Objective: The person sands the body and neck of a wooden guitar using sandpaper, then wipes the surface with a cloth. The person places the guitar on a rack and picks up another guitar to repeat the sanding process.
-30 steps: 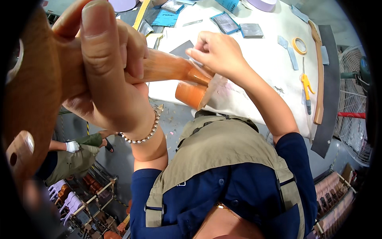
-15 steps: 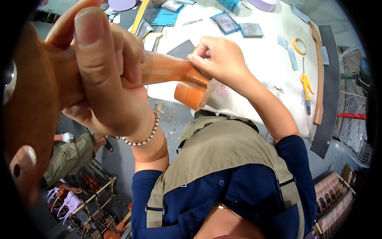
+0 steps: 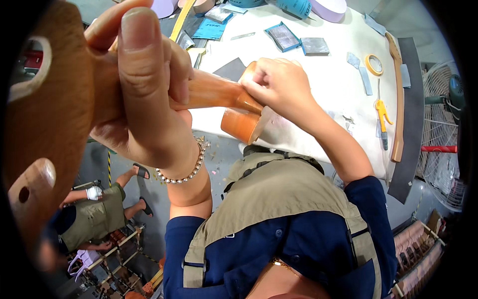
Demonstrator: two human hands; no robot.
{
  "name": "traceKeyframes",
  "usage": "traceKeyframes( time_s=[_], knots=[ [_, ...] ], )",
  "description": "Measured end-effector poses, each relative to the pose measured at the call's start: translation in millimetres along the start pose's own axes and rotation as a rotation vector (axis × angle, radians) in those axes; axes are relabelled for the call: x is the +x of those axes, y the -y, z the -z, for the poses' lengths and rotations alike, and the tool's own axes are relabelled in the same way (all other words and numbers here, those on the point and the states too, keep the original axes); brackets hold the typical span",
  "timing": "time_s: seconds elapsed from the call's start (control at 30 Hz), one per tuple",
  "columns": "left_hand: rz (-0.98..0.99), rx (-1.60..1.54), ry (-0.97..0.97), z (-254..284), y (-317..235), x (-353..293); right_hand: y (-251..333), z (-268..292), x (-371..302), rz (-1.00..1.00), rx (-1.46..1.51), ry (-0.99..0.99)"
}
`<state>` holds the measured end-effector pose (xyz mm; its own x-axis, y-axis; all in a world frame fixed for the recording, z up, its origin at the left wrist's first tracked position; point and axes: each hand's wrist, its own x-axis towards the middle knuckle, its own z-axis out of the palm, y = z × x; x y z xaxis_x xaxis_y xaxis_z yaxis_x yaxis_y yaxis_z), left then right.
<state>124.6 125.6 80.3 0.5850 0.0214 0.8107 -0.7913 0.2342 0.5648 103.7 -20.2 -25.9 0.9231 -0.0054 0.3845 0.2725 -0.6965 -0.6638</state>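
Note:
A glossy orange-brown wooden guitar neck (image 3: 211, 89) runs across the picture, its broad end with an oval opening very close at the far left. My left hand (image 3: 149, 84) is wrapped round it near that broad end, thumb on top. At the other end, a curved heel (image 3: 240, 125) points toward my apron and shows a pale cut face. My right hand (image 3: 281, 84) is closed against the neck just above the heel, fingers bent inward. Whatever lies under those fingers is hidden.
A white-covered table (image 3: 318, 72) carries blue-edged abrasive pads (image 3: 283, 37), a roll of yellow tape (image 3: 374, 65), a yellow air blow gun (image 3: 382, 117) and a long wooden strip (image 3: 398, 114). Beyond its right edge is a fan (image 3: 443, 134). Another person (image 3: 97, 214) is at lower left, beside a rack.
The guitar neck and my left hand have shifted slightly right in the picture. My right hand has turned a little at the heel end. The other person shows more fully.

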Motion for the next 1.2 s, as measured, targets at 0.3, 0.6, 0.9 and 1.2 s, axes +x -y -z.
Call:
traceKeyframes(
  time_s=[0.3, 0.6, 0.9, 1.2],
  knots=[
    [0.121, 0.067, -0.069, -6, -9, -3, -6, -8, 6, 0.022, -0.008, 0.008],
    [0.108, 0.024, -0.04, -4, -10, -5, -11, -9, 21, -0.125, 0.188, 0.024],
    [0.083, 0.029, -0.055, -5, -13, -9, 4, 5, 1, -0.203, 0.162, 0.15],
    [-0.029, 0.003, -0.018, -5, -9, -7, 2, -5, 3, -0.071, 0.017, 0.054]
  ],
)
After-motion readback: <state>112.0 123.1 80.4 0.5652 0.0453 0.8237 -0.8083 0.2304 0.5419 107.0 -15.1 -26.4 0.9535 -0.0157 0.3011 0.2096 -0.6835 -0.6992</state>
